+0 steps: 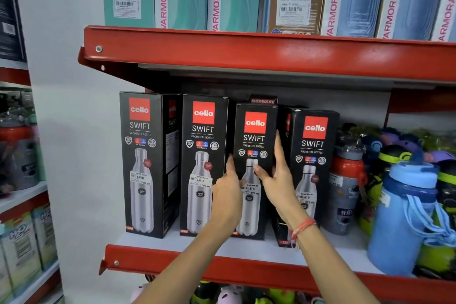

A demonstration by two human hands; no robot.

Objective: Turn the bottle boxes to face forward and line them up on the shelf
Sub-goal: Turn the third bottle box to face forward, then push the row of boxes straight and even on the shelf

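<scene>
Several black Cello Swift bottle boxes stand upright on the white shelf [246,249] with red edge, all with printed fronts toward me. The leftmost box [143,165] and the second box [203,163] are taller. The third, shorter box [255,131] sits a little further back. My left hand [228,195] presses its left edge and my right hand [277,175] grips its right edge, thumb across the front. The fourth box [313,150] stands right of it, turned slightly, its lower part hidden by my right forearm.
Loose bottles crowd the shelf's right side: a red-and-grey one [345,187] next to the fourth box and a big blue one [404,217] at the front. A red upper shelf [271,54] holds tall boxes overhead. Another rack [19,180] stands at left.
</scene>
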